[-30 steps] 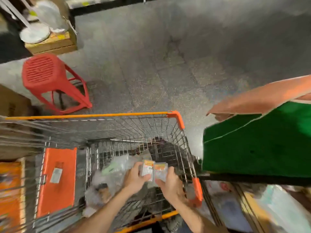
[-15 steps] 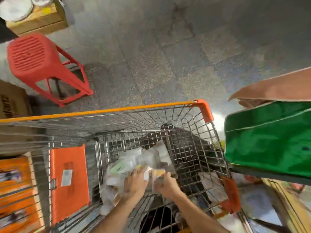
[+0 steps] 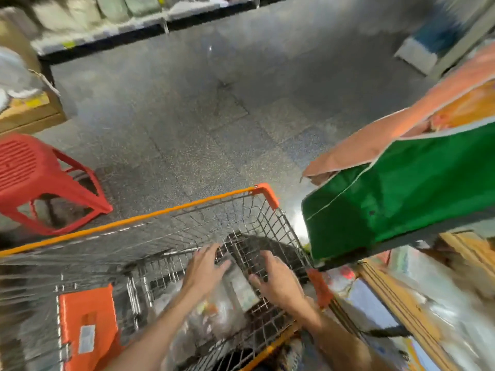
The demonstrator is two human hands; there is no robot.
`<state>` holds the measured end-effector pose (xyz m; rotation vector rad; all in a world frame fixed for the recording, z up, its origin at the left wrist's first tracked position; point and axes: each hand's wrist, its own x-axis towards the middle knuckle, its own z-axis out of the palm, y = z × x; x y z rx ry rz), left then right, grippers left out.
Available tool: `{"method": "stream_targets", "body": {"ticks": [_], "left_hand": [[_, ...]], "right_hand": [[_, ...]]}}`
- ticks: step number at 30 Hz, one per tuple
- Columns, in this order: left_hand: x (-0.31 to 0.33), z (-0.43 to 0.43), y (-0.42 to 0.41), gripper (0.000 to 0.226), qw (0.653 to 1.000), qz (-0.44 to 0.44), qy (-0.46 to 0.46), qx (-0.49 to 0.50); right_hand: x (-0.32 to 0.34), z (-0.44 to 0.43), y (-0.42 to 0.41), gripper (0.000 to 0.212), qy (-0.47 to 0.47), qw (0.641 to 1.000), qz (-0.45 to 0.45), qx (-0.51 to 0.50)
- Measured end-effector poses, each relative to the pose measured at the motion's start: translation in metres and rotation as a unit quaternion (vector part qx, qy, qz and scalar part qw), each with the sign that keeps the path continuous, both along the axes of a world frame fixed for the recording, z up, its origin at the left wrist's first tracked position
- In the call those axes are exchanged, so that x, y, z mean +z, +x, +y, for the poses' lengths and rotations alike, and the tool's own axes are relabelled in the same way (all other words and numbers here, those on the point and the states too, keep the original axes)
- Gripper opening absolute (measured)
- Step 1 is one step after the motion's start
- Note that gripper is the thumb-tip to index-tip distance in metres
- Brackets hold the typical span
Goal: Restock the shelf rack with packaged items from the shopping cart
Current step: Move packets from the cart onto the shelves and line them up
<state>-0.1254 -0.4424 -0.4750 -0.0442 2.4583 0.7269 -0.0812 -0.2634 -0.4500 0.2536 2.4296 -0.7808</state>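
Left hand (image 3: 206,267): fingers spread, touching the packet's top-left edge.
Right hand (image 3: 277,281): fingers bent at its right edge; too blurred to call a grip.
Packet (image 3: 239,282): between both hands, inside the cart.
Cart (image 3: 160,215): orange-rimmed wire; clear bags (image 3: 211,314) heaped inside.
Green shelf front (image 3: 388,194): just right of the cart.
Red stool (image 3: 32,178): left, on the floor.
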Motion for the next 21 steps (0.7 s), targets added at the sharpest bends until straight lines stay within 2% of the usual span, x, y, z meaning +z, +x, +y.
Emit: {"method": "stream_targets", "body": {"ticks": [3,6,8,9,12,17,19,21], "left_hand": [[0.063,0.044,-0.029,0.056,0.991,0.099,0.046,-0.077],[0.130,0.100,-0.046,0.056,0.961,0.193,0.102,-0.168],[0.181,0.140,-0.046,0.053,0.926,0.260,0.144,-0.233],[0.216,0.173,-0.044,0.052,0.897,0.306,0.178,-0.264],[0.298,0.233,-0.026,0.050,0.815,0.401,0.263,-0.326],[0.405,0.319,0.016,0.037,0.684,0.510,0.338,-0.397],[0.434,0.355,0.026,0.035,0.667,0.506,0.339,-0.428],[0.454,0.396,0.032,0.035,0.673,0.488,0.328,-0.448]], "right_hand": [[0.062,0.040,0.008,0.059,0.047,0.987,0.145,-0.044],[0.128,0.086,0.032,0.062,0.114,0.955,0.264,-0.068],[0.176,0.117,0.050,0.059,0.162,0.917,0.351,-0.096],[0.211,0.142,0.060,0.057,0.190,0.895,0.386,-0.119],[0.292,0.189,0.088,0.052,0.277,0.846,0.427,-0.160],[0.375,0.268,0.139,0.042,0.370,0.732,0.526,-0.227],[0.396,0.306,0.155,0.039,0.394,0.709,0.524,-0.260],[0.412,0.345,0.168,0.040,0.401,0.721,0.483,-0.293]]}}
